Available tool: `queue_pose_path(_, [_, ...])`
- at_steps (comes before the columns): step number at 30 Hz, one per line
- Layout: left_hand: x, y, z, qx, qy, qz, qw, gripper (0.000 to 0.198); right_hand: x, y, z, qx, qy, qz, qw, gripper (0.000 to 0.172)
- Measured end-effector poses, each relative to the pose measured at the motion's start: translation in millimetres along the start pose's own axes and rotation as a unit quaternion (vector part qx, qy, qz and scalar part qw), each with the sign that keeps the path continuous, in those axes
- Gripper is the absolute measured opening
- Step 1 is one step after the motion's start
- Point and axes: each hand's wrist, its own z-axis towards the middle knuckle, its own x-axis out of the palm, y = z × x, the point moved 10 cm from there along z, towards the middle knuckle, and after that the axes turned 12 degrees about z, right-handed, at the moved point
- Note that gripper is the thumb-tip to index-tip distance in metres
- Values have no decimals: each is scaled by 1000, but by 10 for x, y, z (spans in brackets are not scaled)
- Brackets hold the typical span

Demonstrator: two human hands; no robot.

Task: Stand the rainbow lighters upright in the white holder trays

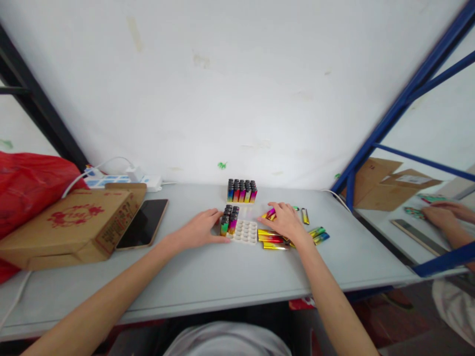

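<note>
A white tray with round holes lies on the table, its left columns filled with upright black-topped lighters. My left hand grips the tray's left side, thumb at the front corner and fingers beside the lighters. To the right of the tray, my right hand is bent over loose shiny lighters, its fingers closed on a purple and yellow lighter. Part of that lighter is hidden by the fingers. More lighters in gold, red and green lie under and around the right wrist.
A full block of upright lighters stands behind the tray. At left are a cardboard box, a phone, a power strip and a red bag. A blue frame divides off another person's hands at right.
</note>
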Motion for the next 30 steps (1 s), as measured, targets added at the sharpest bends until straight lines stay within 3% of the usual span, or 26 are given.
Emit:
queue_pose_path(3, [4,1,5,-2,1,5,1000,68,80,92,12,-16,3,13,1000,63])
queue_pose_path(7, [-2,-18,8,2,3,7,1000,66,-48,162,53,-57,-54,149,986,54])
queue_pose_path(11, [-19,-28,3,6,-3,8,1000,65,-214,100,63,-40,-128,330,934,46])
queue_pose_path(17, [-9,-17,3,9,-6,8,1000,67,-173,58,73,-11,-185,502,845,51])
queue_pose_path(19, [-9,-7,5,7,-10,2,1000,67,-100,20,90,18,-185,546,817,56])
queue_pose_path(24, [15,15,4,2,-4,2,1000,68,57,4,84,88,-143,652,739,45])
queue_pose_path(26, [9,12,2,1,-4,0,1000,68,50,48,66,87,-127,657,738,48])
queue_pose_path(30, [-30,-25,-1,10,-10,-11,1000,66,42,95,47,90,-120,659,737,76])
